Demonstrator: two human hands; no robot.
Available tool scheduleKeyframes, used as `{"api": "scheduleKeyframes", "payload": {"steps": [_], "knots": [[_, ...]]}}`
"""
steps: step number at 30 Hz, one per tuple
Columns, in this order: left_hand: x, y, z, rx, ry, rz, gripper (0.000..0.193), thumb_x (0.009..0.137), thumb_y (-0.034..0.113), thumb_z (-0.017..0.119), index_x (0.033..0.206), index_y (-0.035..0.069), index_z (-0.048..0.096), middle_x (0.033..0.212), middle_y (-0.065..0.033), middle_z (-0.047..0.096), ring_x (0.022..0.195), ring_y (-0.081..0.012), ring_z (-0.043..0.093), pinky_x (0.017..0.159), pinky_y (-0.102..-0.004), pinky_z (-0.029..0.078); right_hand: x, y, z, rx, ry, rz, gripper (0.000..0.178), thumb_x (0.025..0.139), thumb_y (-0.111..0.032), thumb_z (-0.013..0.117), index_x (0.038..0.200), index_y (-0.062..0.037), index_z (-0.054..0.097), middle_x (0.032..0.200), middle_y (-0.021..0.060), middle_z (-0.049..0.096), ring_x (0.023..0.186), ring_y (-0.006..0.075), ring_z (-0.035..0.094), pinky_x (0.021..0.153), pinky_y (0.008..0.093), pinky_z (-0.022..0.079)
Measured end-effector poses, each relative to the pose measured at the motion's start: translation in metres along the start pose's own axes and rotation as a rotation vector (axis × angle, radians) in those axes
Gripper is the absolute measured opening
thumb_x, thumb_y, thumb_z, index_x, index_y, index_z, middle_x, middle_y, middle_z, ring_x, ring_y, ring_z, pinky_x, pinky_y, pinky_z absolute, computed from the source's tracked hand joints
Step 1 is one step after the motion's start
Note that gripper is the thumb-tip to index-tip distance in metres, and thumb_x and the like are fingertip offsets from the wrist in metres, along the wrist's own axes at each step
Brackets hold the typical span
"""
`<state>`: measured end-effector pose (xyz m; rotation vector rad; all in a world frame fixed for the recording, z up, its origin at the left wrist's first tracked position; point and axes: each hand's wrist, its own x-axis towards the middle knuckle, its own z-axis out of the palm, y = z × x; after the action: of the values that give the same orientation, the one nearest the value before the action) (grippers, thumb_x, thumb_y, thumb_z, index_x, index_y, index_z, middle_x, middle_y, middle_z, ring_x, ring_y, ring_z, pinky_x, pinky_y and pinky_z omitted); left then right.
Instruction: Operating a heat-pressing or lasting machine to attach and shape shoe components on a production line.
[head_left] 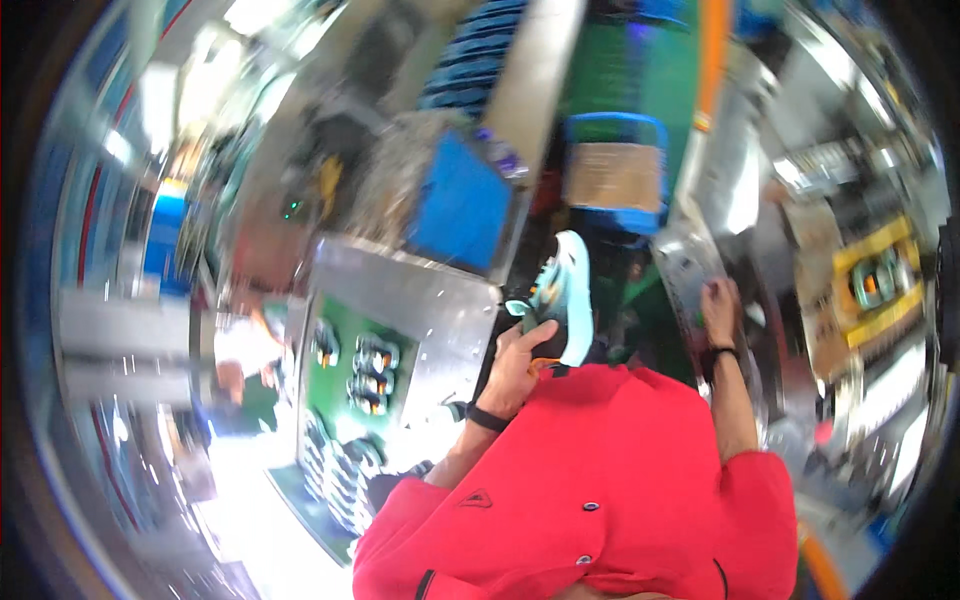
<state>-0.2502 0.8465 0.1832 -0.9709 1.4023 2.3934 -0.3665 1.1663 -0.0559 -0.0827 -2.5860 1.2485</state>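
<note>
- Co-worker [242,352], one, in pale clothing at the far left, too blurred for any detail.
- Green surface [340,312], one, just right of there, bearing dark shoes [370,382]: one alone toward its left, and a close group of what look like three, stacked one below another in view. Nearer the wearer, pale shoes [338,482] lie in rows, too blurred to count.
- Silver worktop [450,305], one, bordering the green surface on its right; beyond it stands one blue panel [460,200].
- Left hand [517,368], clamped on the near end of one shoe, thumb over the collar area; a dark band [487,418] circles its wrist.
- Held shoe [574,300], in front of the red shirt [610,460] and right of the silver worktop. Its long axis runs away from the wearer, nearly upright in view; the toe appears to point away, the heel back toward the shirt. It is turned on its side, with the pale mint sole facing right and the laces left.
- Blue frame [618,118], one, beyond the toe, around one brown board [615,172].
- Metal plate [686,262], one, just beside the right hand.
- Right hand [720,308], well apart from the left, fingers at the plate's edge; whether they grip anything I cannot tell.
- Yellow frame [885,322], one, farther right, its contents too blurred to count.
</note>
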Motion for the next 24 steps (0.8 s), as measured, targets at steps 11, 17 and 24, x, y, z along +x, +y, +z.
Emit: {"api": "scheduleKeyframes", "payload": {"steps": [11,17,24], "knots": [[0.003,-0.008,-0.203,-0.497,0.446,0.138,0.024,0.085,0.008,0.07,0.103,-0.006,0.062,0.091,-0.0147,0.067,0.074,-0.029,0.068,0.061,-0.0429,0.06,0.11,-0.161,0.023,0.065,0.004,-0.478,0.014,0.09,-0.007,0.063,0.103,-0.0001,0.063,0.093,0.005,0.065,0.082,0.0133,0.059,0.073,0.0276,0.048],[0.054,0.031,-0.347,-0.481,0.722,0.363,0.029,0.081,0.009,0.07,0.103,-0.007,0.06,0.09,-0.0157,0.065,0.073,-0.0286,0.067,0.059,-0.044,0.06,0.177,-0.506,0.068,0.248,-0.18,-0.95,0.016,0.091,-0.009,0.063,0.106,-0.0034,0.064,0.103,0.0065,0.069,0.095,0.0165,0.064,0.081,0.0281,0.049],[0.135,0.05,-0.496,-0.442,1.001,0.397,0.027,0.071,0.009,0.075,0.09,-0.005,0.061,0.079,-0.0124,0.065,0.065,-0.0246,0.064,0.055,-0.0355,0.051,0.199,-0.795,0.207,0.001,-0.461,-1.364,0.036,0.091,-0.02,0.066,0.123,-0.0064,0.062,0.12,0.0069,0.065,0.111,0.0173,0.06,0.096,0.032,0.044]]}}
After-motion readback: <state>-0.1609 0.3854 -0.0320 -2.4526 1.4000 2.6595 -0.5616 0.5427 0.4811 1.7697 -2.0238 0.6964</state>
